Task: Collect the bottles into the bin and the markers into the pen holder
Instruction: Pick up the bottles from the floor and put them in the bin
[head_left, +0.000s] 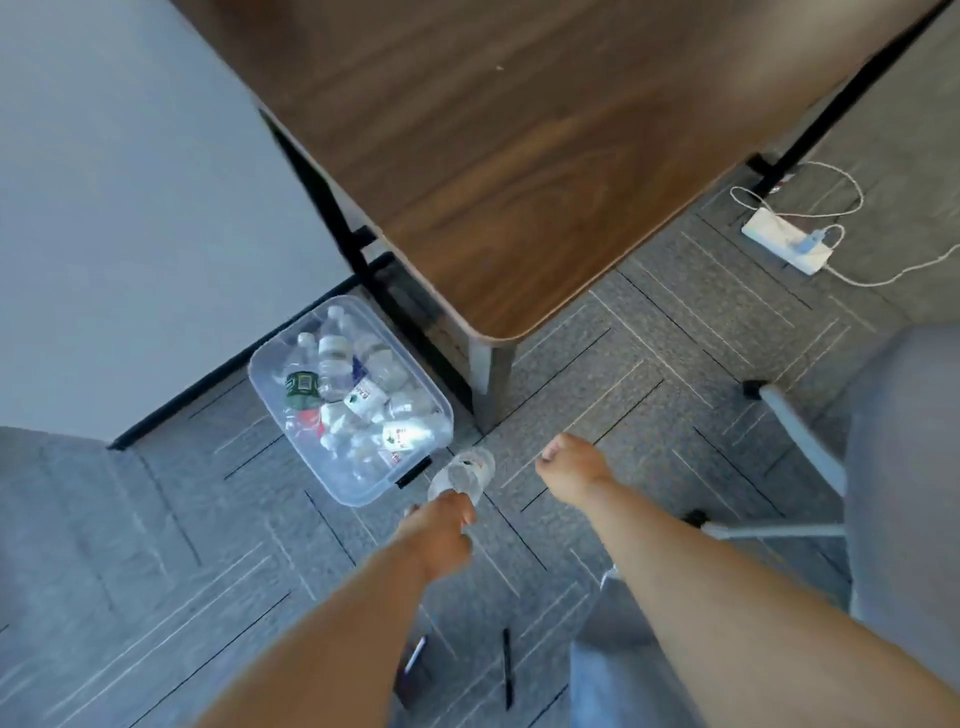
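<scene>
- head view: left hand (441, 527) clamped on bottle (464, 472), bin (358, 492) just beyond, already well filled.
- right hand (569, 467) empty, loosely curled.
- black marker (507, 670) behind wrists, uncollected.

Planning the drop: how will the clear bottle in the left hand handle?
The bottle looks clear and empty, so probably light. Its thin plastic may dent in the left hand grip. Round, it could roll after landing in the bin.
</scene>
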